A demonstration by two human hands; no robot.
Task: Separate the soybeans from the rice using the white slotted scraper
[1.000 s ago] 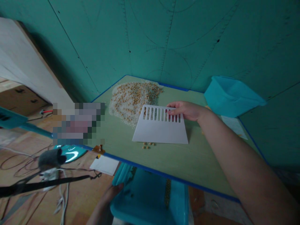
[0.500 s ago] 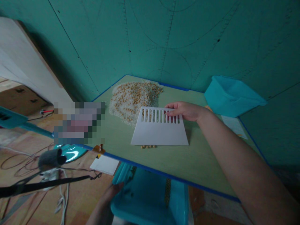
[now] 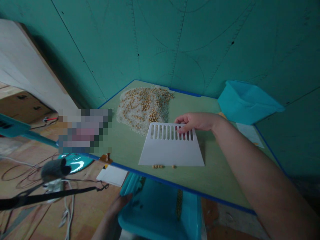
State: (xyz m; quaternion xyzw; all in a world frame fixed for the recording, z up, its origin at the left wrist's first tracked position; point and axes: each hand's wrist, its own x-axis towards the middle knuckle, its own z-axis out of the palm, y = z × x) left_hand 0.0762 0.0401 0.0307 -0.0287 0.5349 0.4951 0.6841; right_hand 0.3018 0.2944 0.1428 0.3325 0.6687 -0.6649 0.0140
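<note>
My right hand (image 3: 194,121) grips a white slotted scraper (image 3: 171,152) by its slotted upper part, thumb in front and fingers behind. The scraper stands tilted on the green tabletop (image 3: 220,176), with several round tan beans (image 3: 158,166) along its lower edge. Behind it spreads a heap of white grains mixed with beans (image 3: 142,103). Below the table's front edge, my left hand (image 3: 123,202) is closed on the left rim of a blue plastic basin (image 3: 160,213). A band of beans (image 3: 179,205) shows inside the basin.
A blue fabric box (image 3: 247,103) stands at the table's back right, over a white paper (image 3: 250,134). A pixelated object lies at the left edge. A dark bar with a grey roll (image 3: 53,169), cables and a shiny blue disc (image 3: 76,163) are at lower left.
My right hand has drawn the scraper toward the table's front edge, and the beans before it have moved along. More of the heap shows behind. My left hand and the basin stay put.
</note>
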